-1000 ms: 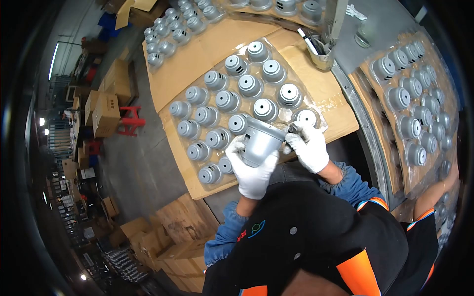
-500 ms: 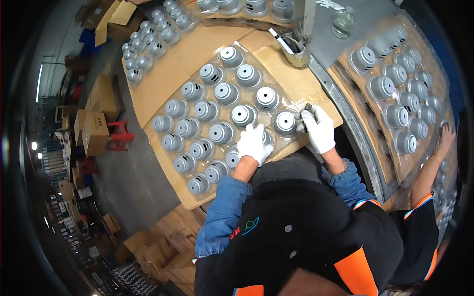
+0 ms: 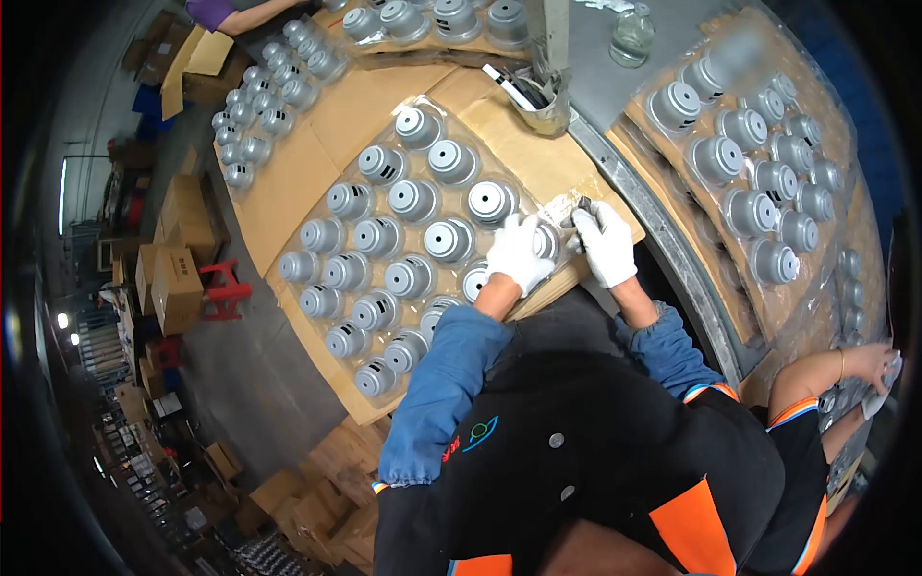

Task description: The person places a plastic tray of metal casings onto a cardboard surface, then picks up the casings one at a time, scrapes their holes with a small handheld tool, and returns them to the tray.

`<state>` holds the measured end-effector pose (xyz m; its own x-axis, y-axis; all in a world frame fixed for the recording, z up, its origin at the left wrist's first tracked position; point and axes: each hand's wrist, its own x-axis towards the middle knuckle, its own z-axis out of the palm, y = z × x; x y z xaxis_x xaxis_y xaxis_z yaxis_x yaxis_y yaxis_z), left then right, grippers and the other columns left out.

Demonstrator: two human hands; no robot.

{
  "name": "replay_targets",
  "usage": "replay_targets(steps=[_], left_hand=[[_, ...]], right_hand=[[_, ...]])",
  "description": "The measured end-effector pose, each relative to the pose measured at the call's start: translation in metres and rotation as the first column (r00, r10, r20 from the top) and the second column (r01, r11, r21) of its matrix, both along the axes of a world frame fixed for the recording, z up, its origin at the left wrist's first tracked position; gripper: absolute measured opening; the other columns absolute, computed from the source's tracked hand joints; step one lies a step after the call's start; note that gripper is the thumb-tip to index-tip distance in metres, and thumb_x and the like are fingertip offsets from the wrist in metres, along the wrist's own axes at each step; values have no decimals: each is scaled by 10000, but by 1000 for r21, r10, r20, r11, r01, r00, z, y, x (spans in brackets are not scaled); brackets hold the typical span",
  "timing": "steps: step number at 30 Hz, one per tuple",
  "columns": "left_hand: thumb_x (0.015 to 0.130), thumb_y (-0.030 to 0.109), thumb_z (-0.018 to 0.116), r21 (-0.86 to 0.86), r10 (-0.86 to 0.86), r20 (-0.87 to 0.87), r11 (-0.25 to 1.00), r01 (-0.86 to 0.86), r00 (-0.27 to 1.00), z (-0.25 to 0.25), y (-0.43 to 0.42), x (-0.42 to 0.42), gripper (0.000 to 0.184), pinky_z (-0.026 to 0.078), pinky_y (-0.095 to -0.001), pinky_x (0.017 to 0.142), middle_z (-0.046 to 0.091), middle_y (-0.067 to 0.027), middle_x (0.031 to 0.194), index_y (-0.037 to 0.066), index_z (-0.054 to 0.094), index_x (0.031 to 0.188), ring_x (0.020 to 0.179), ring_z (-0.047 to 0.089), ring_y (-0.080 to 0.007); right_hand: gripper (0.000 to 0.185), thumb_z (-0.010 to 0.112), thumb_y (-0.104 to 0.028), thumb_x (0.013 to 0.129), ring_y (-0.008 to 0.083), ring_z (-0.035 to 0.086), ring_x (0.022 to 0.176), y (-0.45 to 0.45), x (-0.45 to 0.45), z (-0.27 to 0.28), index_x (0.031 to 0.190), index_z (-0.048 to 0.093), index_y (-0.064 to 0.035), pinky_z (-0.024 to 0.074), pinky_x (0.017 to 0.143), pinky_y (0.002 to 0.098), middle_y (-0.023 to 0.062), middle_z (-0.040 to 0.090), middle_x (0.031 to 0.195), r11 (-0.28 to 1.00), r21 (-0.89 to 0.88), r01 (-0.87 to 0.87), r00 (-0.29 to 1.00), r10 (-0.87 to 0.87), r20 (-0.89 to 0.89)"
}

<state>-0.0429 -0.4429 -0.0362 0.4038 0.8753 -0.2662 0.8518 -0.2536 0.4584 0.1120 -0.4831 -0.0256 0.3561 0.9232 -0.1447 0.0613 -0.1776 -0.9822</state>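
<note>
My left hand [image 3: 518, 253], in a white glove, curls against the side of a grey stepped cup-shaped part [image 3: 546, 242] at the near right corner of a clear plastic tray [image 3: 431, 263]. White-gloved too, my right hand [image 3: 605, 245] is just right of that part. It is closed on a small black object [image 3: 583, 205], mostly hidden by the fingers, whose exact kind I cannot make out. Rows of similar grey cup-shaped parts [image 3: 448, 240] sit upright in the tray, each with a round top and a dark centre hole. Some carry black marks on their sides.
Cardboard [image 3: 317, 125] lies under the tray. Beyond it stand a holder with pens [image 3: 545, 115], a metal post [image 3: 548, 38] and a clear bottle [image 3: 633, 36]. More filled trays [image 3: 715, 206] are stacked at right. A co-worker's hand [image 3: 872, 367] is at far right, another person's arm [image 3: 259, 14] at top left.
My left hand has shifted right, from a nearer part to the corner part. My right hand still grips the black object. The co-worker's hand at right has come lower; an arm has appeared at top left.
</note>
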Motion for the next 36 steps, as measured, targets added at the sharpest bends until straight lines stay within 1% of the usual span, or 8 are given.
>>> replay_targets(steps=[5,7,11,17,28,29,32,36], left_hand=[[579,201,808,-171,354,709,925,-338,610,12,-19,-44,702,450,-347,861,514,-111,1063,40,463,1168,1018,509,-223],[629,158,778,-482,593,763,788,-384,258,45,-31,-47,634,440,-338,867,492,-94,1079,29,454,1159,1002,494,-198],[661,143,764,-499,601,796,718,-485,71,75,-47,-52,670,410,-337,919,473,-102,1139,25,423,1225,1060,473,-201],[645,178,758,-298,499,845,740,-603,194,106,-60,-54,735,346,-347,981,401,-76,1182,41,377,1259,1127,418,-201],[639,134,776,-471,519,853,715,-517,-59,101,-59,-49,690,394,-343,934,443,-93,1133,29,415,1217,1074,461,-210],[639,134,776,-476,523,851,718,-508,-60,94,-56,-49,690,394,-343,934,443,-93,1133,29,415,1217,1074,461,-210],[577,200,805,273,275,607,809,-521,746,71,-42,-49,654,397,-366,932,470,-125,1120,20,509,1132,1036,494,-257],[574,232,742,96,258,287,950,-296,922,61,-24,-23,524,470,-418,849,467,-176,1135,139,592,1067,1063,498,-348]], right_hand=[[211,554,-123,896,93,580,581,1,-9,17,1041,566,30,463,526,225,78,659,825,997,-52,-52,980,41,-193],[220,556,-103,897,99,588,588,0,-21,23,1060,552,45,475,542,228,91,652,855,982,-79,-172,954,146,-262],[189,587,-61,871,107,602,609,-1,-46,42,1025,568,48,480,558,240,87,634,812,945,-10,-328,903,310,-299],[104,561,-30,878,87,576,608,5,-59,72,957,579,35,470,568,232,56,609,759,938,149,-313,869,346,-354],[115,567,-54,881,84,568,584,5,-53,73,955,579,34,457,541,228,63,615,747,940,128,-315,920,336,-202],[130,570,-64,882,86,569,579,7,-50,70,966,578,34,456,534,227,70,622,756,947,108,-303,930,319,-185],[221,563,-66,888,95,593,623,16,-29,49,1084,542,33,465,548,221,99,653,845,987,158,-18,974,54,-222],[217,518,-81,918,88,583,642,20,1,43,1084,533,58,472,580,208,107,654,868,993,97,68,991,-56,-124]])
